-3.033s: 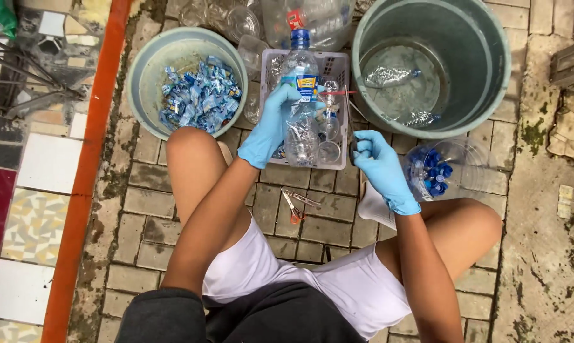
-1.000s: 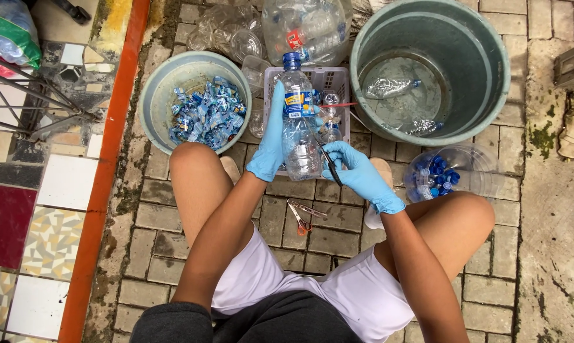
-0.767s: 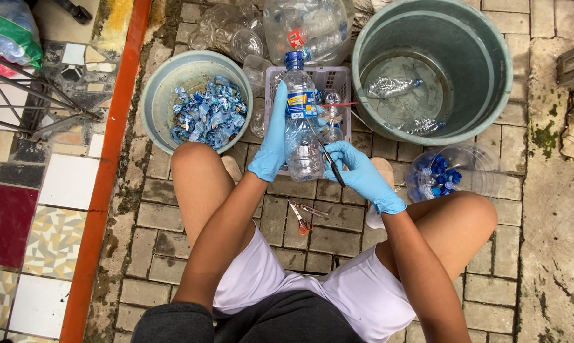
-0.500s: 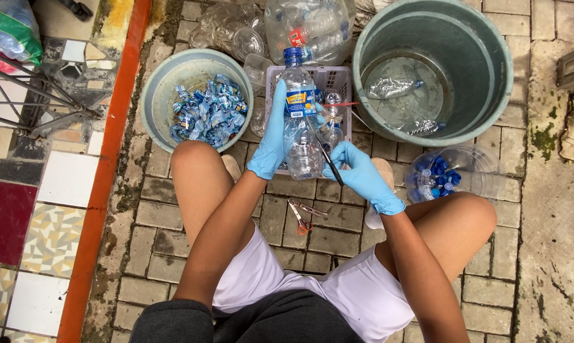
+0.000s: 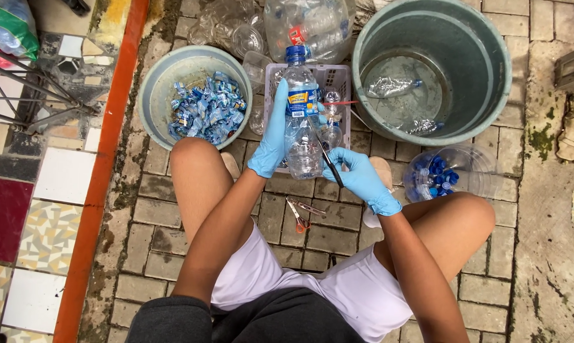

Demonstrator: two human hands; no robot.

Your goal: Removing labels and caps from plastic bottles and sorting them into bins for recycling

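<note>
Gripping a blue-capped, blue-labelled clear plastic bottle (image 5: 301, 121) in left hand (image 5: 271, 136), pressing a thin blade (image 5: 328, 164) held in right hand (image 5: 357, 178), crowded between basin (image 5: 153, 95) and bucket (image 5: 497, 76).

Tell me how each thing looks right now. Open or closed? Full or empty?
Clear plastic bottle: upright, blue cap on, held by the left hand.
Thin dark blade: held by the right hand, touching the bottle.
Small grey basin: partly filled with blue label scraps.
Big grey bucket: nearly empty, some clear bottles inside.
Orange-handled scissors: lying open on the bricks.
</note>
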